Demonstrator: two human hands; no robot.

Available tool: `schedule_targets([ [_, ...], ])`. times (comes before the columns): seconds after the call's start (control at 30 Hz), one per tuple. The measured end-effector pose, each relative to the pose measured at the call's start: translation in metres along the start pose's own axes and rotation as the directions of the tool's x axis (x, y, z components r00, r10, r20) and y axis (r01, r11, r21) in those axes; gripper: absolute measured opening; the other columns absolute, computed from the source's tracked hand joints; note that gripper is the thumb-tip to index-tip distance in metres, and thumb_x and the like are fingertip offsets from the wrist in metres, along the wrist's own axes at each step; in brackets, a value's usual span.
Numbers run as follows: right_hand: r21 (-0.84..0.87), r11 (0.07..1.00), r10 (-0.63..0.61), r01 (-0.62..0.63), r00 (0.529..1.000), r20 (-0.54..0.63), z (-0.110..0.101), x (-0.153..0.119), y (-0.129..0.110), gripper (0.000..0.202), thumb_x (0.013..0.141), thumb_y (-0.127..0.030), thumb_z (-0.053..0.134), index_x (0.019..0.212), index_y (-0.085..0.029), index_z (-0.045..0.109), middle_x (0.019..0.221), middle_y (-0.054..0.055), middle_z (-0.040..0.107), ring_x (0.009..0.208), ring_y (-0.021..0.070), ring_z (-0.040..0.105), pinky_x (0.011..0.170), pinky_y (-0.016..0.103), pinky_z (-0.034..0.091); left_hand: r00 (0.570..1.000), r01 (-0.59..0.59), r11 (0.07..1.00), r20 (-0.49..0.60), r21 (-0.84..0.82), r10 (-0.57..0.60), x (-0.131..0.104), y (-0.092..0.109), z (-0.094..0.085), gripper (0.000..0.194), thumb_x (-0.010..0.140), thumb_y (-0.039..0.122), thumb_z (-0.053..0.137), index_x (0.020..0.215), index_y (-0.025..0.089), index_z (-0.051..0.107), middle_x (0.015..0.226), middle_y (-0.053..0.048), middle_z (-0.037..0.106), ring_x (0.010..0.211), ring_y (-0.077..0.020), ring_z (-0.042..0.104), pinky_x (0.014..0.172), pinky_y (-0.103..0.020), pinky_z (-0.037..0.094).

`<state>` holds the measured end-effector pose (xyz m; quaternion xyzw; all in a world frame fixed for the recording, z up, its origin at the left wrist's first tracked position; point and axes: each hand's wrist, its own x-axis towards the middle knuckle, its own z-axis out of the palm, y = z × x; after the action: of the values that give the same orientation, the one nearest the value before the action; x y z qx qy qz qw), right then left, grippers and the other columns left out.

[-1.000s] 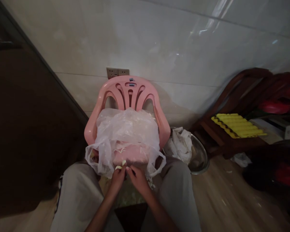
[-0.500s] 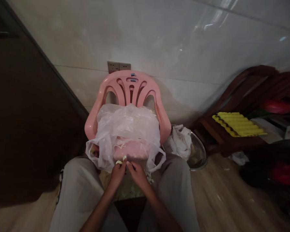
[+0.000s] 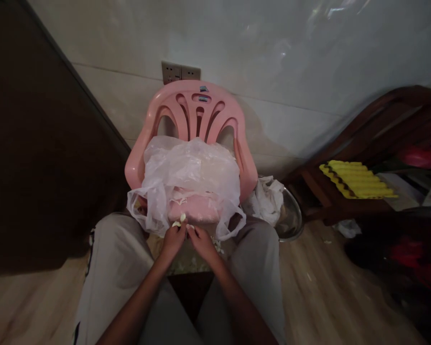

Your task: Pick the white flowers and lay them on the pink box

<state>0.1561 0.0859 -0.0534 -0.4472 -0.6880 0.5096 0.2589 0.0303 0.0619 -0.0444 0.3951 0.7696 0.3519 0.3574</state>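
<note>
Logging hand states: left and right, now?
Left hand: closed, holding small pale pieces.
Right hand: curled next to the left; whether it's shut on anything can't be told.

Wearing loose, light grey trousers [image 3: 118,261], softly creased, covering both knees. Showing dark, broken trim [image 3: 91,239] down outer left side. Bare at forearms [image 3: 144,290], left hand [image 3: 173,239] and right hand [image 3: 202,243].

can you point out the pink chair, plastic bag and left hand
Pink chair [image 3: 181,87]: head view, top of the backrest.
Plastic bag [image 3: 190,165]: head view, upper middle of the bag.
Left hand [image 3: 173,239]: head view, back of the hand.
</note>
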Motion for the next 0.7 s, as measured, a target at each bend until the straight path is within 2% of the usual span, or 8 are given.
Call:
schedule_targets([
  [0.17, 0.01, 1.0, -0.02, 0.02, 1.0, -0.007, 0.0018, 0.0008, 0.0016, 0.045, 0.097, -0.05, 0.041, 0.081, -0.018, 0.067, 0.071, 0.001, 0.063, 0.068, 0.0149, 0.054, 0.065, 0.025, 0.04, 1.0, 0.004, 0.999, 0.007, -0.054, -0.003, -0.0006, -0.002, 0.0004, 0.048, 0.087, 0.055, 0.042, 0.056, 0.021, 0.055, 0.056, -0.005, 0.06, 0.061, -0.0217, 0.059, 0.059, -0.029, 0.036],
  [0.3, 0.001, 1.0, -0.013, 0.013, 1.0, -0.017, 0.0021, 0.0002, 0.0004, 0.041, 0.098, -0.048, 0.042, 0.084, -0.018, 0.066, 0.073, 0.0, 0.064, 0.067, 0.0142, 0.054, 0.066, 0.025, 0.041, 0.999, 0.045, 0.993, 0.026, -0.113, -0.042, 0.0009, -0.0063, 0.0018, 0.045, 0.086, 0.057, 0.046, 0.062, 0.021, 0.058, 0.058, -0.005, 0.062, 0.062, -0.0224, 0.061, 0.06, -0.029, 0.04],
  [0.7, -0.027, 0.999, -0.028, 0.026, 0.998, -0.054, 0.0025, 0.0006, 0.0002, 0.036, 0.097, -0.047, 0.043, 0.079, -0.02, 0.061, 0.069, -0.001, 0.061, 0.066, 0.0144, 0.054, 0.062, 0.025, 0.038, 0.999, 0.044, 0.998, 0.017, -0.055, -0.043, 0.0019, -0.0091, 0.0025, 0.044, 0.085, 0.057, 0.042, 0.062, 0.022, 0.055, 0.057, -0.005, 0.059, 0.061, -0.0236, 0.062, 0.059, -0.03, 0.04],
])
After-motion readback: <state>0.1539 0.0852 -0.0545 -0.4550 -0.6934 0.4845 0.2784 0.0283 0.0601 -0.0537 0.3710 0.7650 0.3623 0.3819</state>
